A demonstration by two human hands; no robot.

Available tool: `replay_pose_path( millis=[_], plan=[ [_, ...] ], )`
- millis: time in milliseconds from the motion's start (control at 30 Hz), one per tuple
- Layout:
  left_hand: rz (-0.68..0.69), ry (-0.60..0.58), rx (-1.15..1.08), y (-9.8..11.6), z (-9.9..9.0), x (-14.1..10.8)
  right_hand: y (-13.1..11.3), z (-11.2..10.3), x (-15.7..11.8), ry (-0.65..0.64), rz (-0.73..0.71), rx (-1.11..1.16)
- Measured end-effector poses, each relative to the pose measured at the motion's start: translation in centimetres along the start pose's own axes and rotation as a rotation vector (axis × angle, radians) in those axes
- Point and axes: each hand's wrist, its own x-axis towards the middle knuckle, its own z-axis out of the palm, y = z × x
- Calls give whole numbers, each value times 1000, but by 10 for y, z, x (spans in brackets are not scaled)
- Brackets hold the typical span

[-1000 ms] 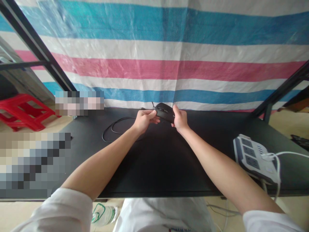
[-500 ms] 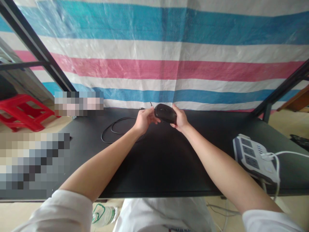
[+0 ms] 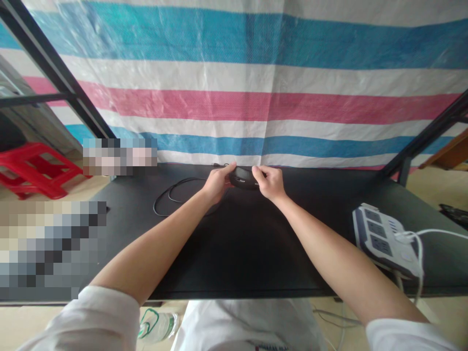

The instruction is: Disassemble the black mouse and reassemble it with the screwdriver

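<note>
A black computer mouse [image 3: 244, 177] is held between my two hands over the far middle of the black table [image 3: 248, 253]. My left hand [image 3: 218, 182] grips its left end, thumb on top. At the right end my right hand [image 3: 269, 182] is closed round it, the thumb pressing the near upper side. The mouse is turned so that a side with small light markings faces me. Its thin black cable [image 3: 163, 214] lies in loops left of my left hand, partly hidden by my forearm.
A white power strip [image 3: 387, 239] with plugged-in white cables sits on the right. Striped sheeting [image 3: 256, 105] hangs behind the table, between black frame posts [image 3: 69, 95]. A red stool [image 3: 40, 168] stands at left; a clear bottle [image 3: 159, 325] is below the front edge.
The mouse has been turned and moved slightly left and down. My left hand has closed on its left end, and my right thumb has shifted onto its near side.
</note>
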Motion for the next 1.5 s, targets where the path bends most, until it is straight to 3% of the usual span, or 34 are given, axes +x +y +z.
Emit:
replay_pose_path(
  millis=[133, 533, 800, 1000, 1267, 1500],
  plan=[
    [11, -101, -70, 1, -1, 1, 0, -1, -2, -4, -32, 13],
    [54, -31, -102, 0, 0, -1, 1, 0, -5, 13, -90, 0],
    [60, -100, -177, 0, 1, 0, 0, 3, 0, 50, -46, 69],
    [40, -133, -169, 0, -3, 3, 5, 5, 2, 73, 36, 183],
    [300, -270, 87, -4, -7, -2, 13, 7, 1, 94, 170, 311],
    [256, -215, 49, -2, -3, -3, 16, 17, 0, 3, 383, 450]
  ],
)
